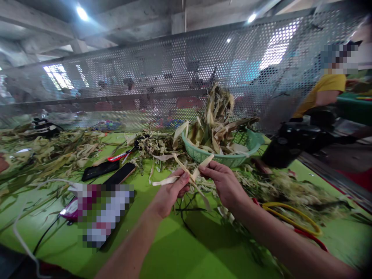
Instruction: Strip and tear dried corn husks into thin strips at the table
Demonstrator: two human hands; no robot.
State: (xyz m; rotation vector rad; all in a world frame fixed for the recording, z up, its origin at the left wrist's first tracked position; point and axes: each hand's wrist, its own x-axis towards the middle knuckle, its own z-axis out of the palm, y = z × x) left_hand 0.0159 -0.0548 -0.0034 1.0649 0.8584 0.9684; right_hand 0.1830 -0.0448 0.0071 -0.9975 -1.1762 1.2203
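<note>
Pale strips of dried husk (191,176) cross each other between my two hands, above the green table (180,248). My left hand (171,190) pinches the strips near their crossing, and one strip sticks out to the left past its fingers. On the other side, my right hand (222,180) is closed on the upper right strip, fingertips pressed together. Just behind the hands stands a green plastic basket (200,155) heaped with dry husks (216,124).
Loose husks (66,151) cover the left side. Nearer lie a black phone (100,170), a red cutter (117,157) and a purple device (72,209). Yellow-handled tool (293,213) and fibres sit right. A mesh panel (162,77) rises behind; a person in yellow (316,97) is at right.
</note>
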